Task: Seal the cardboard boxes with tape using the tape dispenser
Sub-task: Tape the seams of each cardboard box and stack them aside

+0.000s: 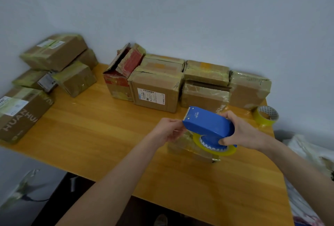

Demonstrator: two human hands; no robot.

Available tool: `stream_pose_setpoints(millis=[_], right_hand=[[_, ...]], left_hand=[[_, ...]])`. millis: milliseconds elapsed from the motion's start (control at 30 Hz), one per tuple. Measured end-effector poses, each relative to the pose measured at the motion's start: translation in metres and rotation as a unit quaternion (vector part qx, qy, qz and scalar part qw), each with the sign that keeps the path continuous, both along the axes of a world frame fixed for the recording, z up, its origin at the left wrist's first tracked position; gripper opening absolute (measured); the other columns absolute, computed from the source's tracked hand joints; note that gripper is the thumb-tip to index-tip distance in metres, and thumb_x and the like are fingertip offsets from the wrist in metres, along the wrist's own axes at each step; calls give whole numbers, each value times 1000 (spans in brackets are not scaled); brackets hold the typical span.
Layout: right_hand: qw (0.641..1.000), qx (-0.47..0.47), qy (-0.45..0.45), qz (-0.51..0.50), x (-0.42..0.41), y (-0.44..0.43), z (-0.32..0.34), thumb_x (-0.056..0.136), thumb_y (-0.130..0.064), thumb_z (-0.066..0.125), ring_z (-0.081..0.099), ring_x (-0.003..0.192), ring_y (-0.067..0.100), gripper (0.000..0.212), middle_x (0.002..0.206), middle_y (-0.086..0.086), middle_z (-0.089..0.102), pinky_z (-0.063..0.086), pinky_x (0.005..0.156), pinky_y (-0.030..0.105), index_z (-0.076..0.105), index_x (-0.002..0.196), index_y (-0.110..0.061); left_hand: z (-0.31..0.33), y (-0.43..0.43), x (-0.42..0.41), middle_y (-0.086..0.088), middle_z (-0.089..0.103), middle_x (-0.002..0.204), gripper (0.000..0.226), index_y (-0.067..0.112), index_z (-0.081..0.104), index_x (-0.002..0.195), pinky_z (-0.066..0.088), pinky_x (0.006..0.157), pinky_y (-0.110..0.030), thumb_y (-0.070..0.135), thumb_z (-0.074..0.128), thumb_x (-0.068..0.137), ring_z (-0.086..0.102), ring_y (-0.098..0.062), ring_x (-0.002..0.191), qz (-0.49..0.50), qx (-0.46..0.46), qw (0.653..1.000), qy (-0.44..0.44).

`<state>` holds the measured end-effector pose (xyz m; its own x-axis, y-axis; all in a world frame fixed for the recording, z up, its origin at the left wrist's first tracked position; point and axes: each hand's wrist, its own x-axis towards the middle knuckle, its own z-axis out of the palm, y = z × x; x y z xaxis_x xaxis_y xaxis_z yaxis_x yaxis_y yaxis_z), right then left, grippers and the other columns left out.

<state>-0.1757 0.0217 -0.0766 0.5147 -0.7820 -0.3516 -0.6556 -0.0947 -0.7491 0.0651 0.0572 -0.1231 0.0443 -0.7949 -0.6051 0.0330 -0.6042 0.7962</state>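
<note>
My right hand (244,133) grips a blue tape dispenser (207,122) loaded with a yellowish tape roll (216,149), held above the table. My left hand (168,130) pinches at the dispenser's toothed front end, apparently on the clear tape there. Under both hands lies a small flat cardboard box (188,150), largely hidden and covered in shiny tape. A row of several cardboard boxes (155,92) stands against the wall behind; some have gaping flaps.
Orange wooden table (101,135). A pile of taped boxes (54,57) fills the left end. A spare tape roll (265,116) lies at the right edge. White plastic bags (310,153) lie beyond the right side.
</note>
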Motion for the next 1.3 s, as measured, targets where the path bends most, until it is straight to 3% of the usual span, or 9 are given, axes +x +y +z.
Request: stream_pose_setpoints(millis=[133,333,733,867,1000,1100,1200,1267,1300], right_hand=[[1000,-17,19,13,4,1,1,70,-5,81,62,92,15,59,108,0,56,51,61,20,41,105,-29],[996,-63,54,25,16,1,6,71,-14,81,62,92,13,60,108,-3,57,56,68,26,41,114,-25],[986,-98,125,56,1,-2,16,69,-24,83,61,88,10,62,105,-5,59,55,71,26,41,115,-28],[983,-105,134,67,4,-1,10,68,-32,84,61,89,12,63,105,-7,58,57,75,33,40,113,-32],[983,-106,136,67,4,-1,7,67,-34,83,61,90,13,64,105,-7,58,57,77,37,40,115,-33],[981,-115,140,70,7,0,4,67,-36,82,61,89,14,65,105,-7,59,57,77,40,39,116,-35],[981,-118,140,71,9,-1,4,67,-38,81,61,87,14,63,104,-6,58,57,75,40,38,114,-35],[981,-117,140,71,10,-1,4,68,-38,81,61,87,13,63,104,-6,58,57,75,38,39,114,-34],[980,-119,142,72,11,-1,4,68,-38,81,61,88,13,62,104,-6,58,57,75,37,39,114,-34]], left_hand=[[2,-2,1,3,66,72,7,13,67,90,46,58,-19,18,63,92,58,-7,66,37,-37,997,-63],[1,-6,6,3,64,72,10,14,67,89,45,53,-18,19,60,94,56,-4,63,29,-114,967,-224],[-26,2,46,-1,64,70,15,13,65,79,47,51,-23,22,64,92,53,-8,61,91,-103,964,-228],[-42,4,42,0,65,72,18,18,62,76,48,53,-25,25,63,92,54,-10,62,79,-97,959,-256],[-56,6,38,1,68,74,20,22,62,74,57,67,-41,31,62,93,62,-18,67,47,-100,945,-309],[-70,11,26,4,68,79,18,20,66,104,58,66,-35,33,56,95,58,-9,61,-35,-93,928,-359],[-71,5,18,-2,66,86,54,31,33,147,55,64,-30,33,53,97,58,-11,65,-81,-87,915,-385],[-65,0,17,-12,57,118,67,34,16,152,54,79,-32,36,53,96,60,-17,87,-100,-71,898,-423],[-62,1,18,-15,46,134,67,33,16,152,49,87,-32,36,53,96,58,-20,101,-100,-72,887,-444]])
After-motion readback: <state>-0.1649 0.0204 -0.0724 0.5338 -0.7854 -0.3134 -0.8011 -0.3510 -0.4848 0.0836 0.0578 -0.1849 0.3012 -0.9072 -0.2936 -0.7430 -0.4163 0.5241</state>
